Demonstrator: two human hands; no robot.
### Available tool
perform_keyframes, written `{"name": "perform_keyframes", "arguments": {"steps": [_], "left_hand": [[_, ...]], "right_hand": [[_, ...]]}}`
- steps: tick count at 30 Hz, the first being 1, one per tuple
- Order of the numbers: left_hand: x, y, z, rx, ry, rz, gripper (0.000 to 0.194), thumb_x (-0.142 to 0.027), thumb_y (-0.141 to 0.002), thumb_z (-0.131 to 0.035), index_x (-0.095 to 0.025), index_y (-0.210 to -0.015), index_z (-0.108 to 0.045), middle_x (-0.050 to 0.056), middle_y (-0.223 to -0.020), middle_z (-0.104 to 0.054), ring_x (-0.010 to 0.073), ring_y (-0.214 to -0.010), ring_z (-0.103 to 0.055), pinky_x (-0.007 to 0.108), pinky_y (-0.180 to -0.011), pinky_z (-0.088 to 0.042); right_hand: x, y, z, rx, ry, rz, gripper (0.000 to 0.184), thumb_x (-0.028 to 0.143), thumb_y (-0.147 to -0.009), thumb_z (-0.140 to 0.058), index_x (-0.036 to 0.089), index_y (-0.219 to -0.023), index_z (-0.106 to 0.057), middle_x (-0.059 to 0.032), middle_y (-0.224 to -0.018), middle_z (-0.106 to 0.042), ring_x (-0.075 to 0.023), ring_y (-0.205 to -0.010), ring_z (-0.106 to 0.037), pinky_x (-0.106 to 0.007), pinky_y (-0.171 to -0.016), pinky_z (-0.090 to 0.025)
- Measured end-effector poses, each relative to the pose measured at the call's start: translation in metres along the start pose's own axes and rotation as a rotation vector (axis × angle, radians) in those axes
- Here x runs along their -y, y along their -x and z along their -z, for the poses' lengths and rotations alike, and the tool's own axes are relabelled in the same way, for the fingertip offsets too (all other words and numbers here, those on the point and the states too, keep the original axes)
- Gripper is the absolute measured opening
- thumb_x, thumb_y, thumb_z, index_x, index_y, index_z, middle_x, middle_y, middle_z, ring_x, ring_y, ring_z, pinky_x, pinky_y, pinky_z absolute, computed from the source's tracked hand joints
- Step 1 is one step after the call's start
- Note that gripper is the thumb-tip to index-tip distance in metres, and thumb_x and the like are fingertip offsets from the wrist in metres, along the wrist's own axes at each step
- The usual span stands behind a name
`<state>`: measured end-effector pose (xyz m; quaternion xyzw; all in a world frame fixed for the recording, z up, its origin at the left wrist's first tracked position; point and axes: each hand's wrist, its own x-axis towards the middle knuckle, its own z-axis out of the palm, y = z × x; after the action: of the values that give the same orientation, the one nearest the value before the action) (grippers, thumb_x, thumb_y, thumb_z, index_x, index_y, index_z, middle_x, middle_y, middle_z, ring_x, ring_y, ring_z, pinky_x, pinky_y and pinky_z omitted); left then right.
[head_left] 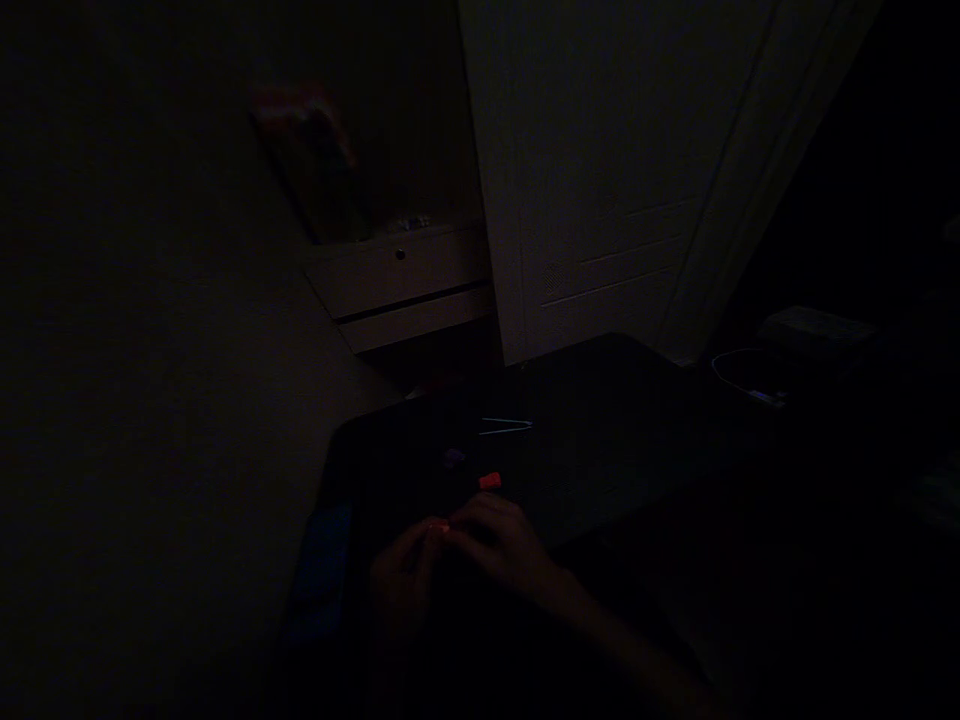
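Observation:
The view is very dark. Between my hands is a small orange-red piece (439, 527), mostly covered by fingers, so its exact kind is hidden. My left hand (401, 580) pinches it from the left side. From the right, the fingertips of my right hand (499, 535) close on the same piece. Just beyond the right hand lies a bright orange-red block (490, 481) on the dark table. A dim purplish piece (454, 458) rests a little farther left. Behind both lie thin metal tweezers (508, 427), their joined end to the right.
The dark table (600, 400) has rounded corners. A bluish flat rectangle (322, 565) lies along its left edge. Beyond stand a drawer cabinet (420, 270) and a pale panelled door (600, 200). A white cable (727, 375) curves at the right.

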<state>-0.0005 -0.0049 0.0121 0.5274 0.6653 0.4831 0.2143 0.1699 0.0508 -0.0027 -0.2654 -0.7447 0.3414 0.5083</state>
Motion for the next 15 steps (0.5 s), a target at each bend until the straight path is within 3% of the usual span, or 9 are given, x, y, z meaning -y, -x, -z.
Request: {"name": "perform_keyframes", "arguments": {"steps": [7,15], "left_hand": [[-0.003,0.000,-0.001,-0.002,-0.010,-0.053,0.028,-0.044,-0.086,-0.066,-0.024,-0.084,-0.085,0.007,-0.090,-0.085,0.0288,-0.083,-0.080,0.039,-0.081,-0.065],[-0.012,0.003,0.001,0.169,0.057,-0.122,0.035,-0.039,-0.098,-0.057,-0.021,-0.114,-0.082,0.009,-0.115,-0.082,0.0262,-0.102,-0.078,0.035,-0.089,-0.062]], "right_hand": [[0.002,0.000,0.001,0.037,0.020,0.002,0.017,0.035,-0.101,-0.069,0.020,-0.098,-0.077,-0.0047,-0.092,-0.076,-0.0183,-0.084,-0.071,-0.029,-0.078,-0.055],[0.000,-0.001,0.003,-0.050,0.012,-0.035,0.021,0.038,-0.104,-0.064,0.021,-0.096,-0.075,-0.0048,-0.093,-0.076,-0.0187,-0.087,-0.071,-0.031,-0.082,-0.055]]}}
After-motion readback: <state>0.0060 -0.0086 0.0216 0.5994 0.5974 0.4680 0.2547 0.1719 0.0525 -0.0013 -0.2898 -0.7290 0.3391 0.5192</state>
